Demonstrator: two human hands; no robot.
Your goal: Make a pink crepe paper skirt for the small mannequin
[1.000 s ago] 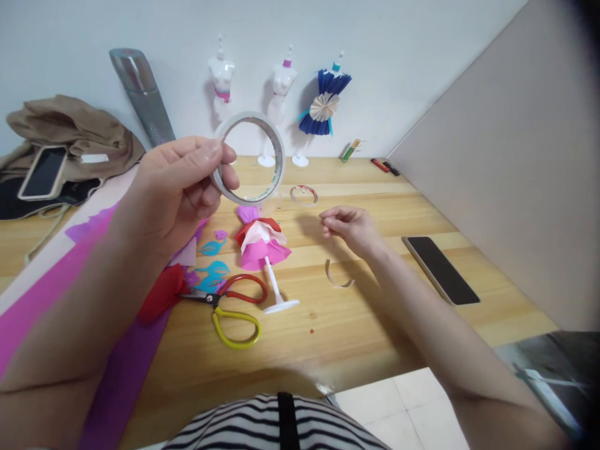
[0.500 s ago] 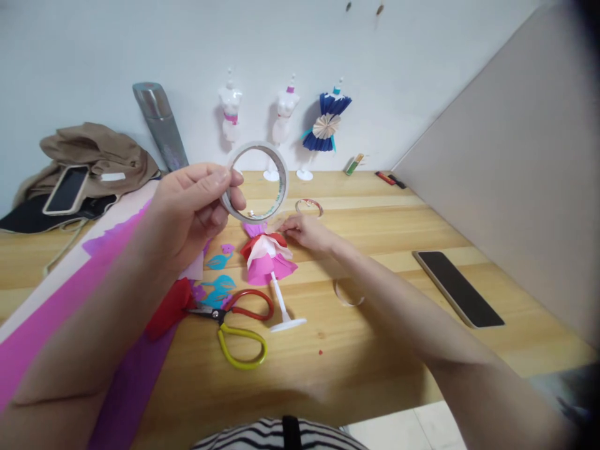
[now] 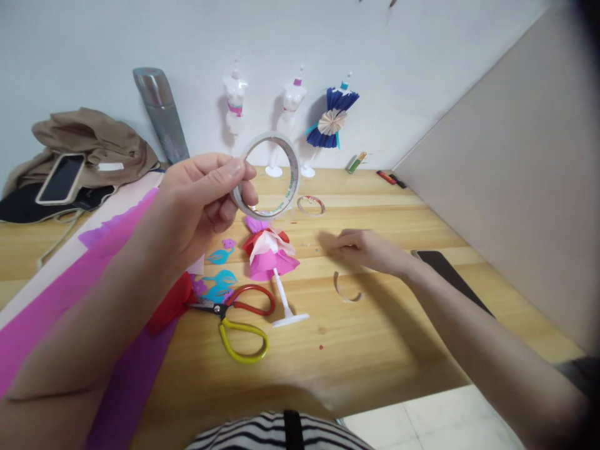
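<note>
My left hand is raised over the wooden table and pinches a roll of white tape by its left rim. Just below the roll, a small white mannequin in a pink and red paper dress lies tilted on the table. To the right of it, my right hand rests low over the table with fingertips pinched together. I cannot tell whether a thin strip is between them. A curled strip of tape backing lies just in front of that hand.
Red-and-yellow scissors and blue paper cut-outs lie beside pink and purple paper sheets. Three mannequins and a steel flask stand at the wall. A phone lies right, by a grey partition.
My right hand went to the bottom of the tape roll, then pulled back to the right. My left hand kept the roll raised, shifting slightly right.
</note>
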